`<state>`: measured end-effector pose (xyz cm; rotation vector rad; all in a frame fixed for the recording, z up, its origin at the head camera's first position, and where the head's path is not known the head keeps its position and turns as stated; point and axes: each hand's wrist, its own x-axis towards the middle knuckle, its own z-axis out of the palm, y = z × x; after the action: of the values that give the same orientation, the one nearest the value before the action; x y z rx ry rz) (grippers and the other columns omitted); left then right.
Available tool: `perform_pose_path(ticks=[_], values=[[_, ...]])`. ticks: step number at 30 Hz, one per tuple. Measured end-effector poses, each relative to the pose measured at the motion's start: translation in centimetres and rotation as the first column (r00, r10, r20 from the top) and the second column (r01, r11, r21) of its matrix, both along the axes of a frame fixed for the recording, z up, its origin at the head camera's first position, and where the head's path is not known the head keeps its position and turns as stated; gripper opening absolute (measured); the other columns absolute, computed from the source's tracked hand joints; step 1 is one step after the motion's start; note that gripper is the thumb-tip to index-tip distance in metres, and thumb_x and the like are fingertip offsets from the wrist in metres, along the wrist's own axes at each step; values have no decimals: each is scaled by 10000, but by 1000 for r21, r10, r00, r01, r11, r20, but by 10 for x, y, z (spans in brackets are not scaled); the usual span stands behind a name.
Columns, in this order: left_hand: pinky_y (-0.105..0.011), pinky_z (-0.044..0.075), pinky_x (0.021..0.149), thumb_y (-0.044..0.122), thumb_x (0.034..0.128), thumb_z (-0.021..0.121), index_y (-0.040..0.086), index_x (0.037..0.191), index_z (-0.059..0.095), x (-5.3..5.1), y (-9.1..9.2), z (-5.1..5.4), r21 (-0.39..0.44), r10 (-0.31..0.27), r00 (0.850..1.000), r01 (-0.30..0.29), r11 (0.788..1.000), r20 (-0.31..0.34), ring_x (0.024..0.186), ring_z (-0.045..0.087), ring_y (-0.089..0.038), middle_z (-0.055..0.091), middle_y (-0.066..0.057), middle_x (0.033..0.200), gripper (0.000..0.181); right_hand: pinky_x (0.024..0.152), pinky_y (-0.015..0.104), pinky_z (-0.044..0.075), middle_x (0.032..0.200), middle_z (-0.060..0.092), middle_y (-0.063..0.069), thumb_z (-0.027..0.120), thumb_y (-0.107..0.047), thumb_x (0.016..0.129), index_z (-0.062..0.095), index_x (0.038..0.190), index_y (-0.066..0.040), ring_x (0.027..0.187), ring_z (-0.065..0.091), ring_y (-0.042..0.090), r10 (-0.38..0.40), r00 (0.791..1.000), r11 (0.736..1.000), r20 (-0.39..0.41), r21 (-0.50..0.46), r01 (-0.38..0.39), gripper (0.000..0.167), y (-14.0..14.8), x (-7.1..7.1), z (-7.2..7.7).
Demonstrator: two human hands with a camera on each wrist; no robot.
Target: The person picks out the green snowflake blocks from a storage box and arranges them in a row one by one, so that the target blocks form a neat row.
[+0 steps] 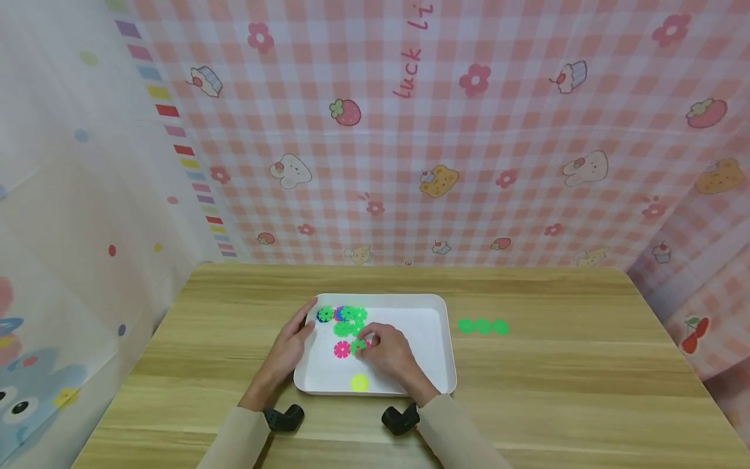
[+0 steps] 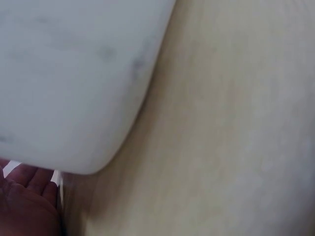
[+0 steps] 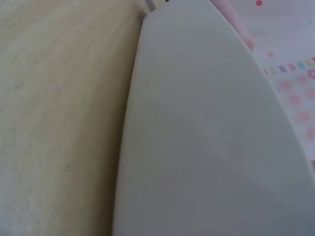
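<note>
A white tray (image 1: 424, 345) lies on the table with green, pink and blue notched discs in its left half. My left hand (image 1: 288, 348) grips the tray's left rim, its thumb over the edge. That hand (image 2: 29, 206) also shows beside the tray (image 2: 74, 88) in the left wrist view. Over the tray's middle, my right hand (image 1: 388, 353) pinches a green disc (image 1: 356, 346) between thumb and forefinger, with a pink disc (image 1: 342, 350) just left of it. The right wrist view shows the tray's side (image 3: 206, 123) but not the fingers.
Three green discs (image 1: 483, 326) form a row on the table (image 1: 556, 365), right of the tray. A yellow disc (image 1: 359, 382) lies near the tray's front rim. Behind the table hangs a pink checked cloth (image 1: 375, 143).
</note>
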<state>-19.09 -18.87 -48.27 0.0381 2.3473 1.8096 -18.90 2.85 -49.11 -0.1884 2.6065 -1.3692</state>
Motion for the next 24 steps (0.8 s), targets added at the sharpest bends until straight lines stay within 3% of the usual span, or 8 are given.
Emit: perform_pose_path(ticks=[3,11,24], values=[[-453,45,1243,108,1074,328,125,1579,251,-1,-1,-2,3,1,1000,-1,1000,-2,1532,66,-238,144,-81,1660,511,587,248,339,692,506,-11,813,-119,782,705,963,-114,635,444,145,-2,1000,1000,-11,-5,2,211,0,0,0],[-455,45,1243,169,1080,336,208,1577,270,-7,-5,-23,-2,3,999,-3,1000,-42,1532,74,-212,159,-37,1660,503,606,256,349,729,515,-8,819,-112,780,647,947,-120,662,452,148,-31,999,999,25,-18,32,240,0,0,0],[-462,51,1242,163,1080,336,200,1574,278,-6,-4,-23,6,0,998,0,1000,-59,1531,83,-218,168,-48,1657,499,623,274,389,763,551,12,775,-50,809,625,954,-92,690,477,161,-43,999,998,-1,-45,43,213,0,-1,-1]])
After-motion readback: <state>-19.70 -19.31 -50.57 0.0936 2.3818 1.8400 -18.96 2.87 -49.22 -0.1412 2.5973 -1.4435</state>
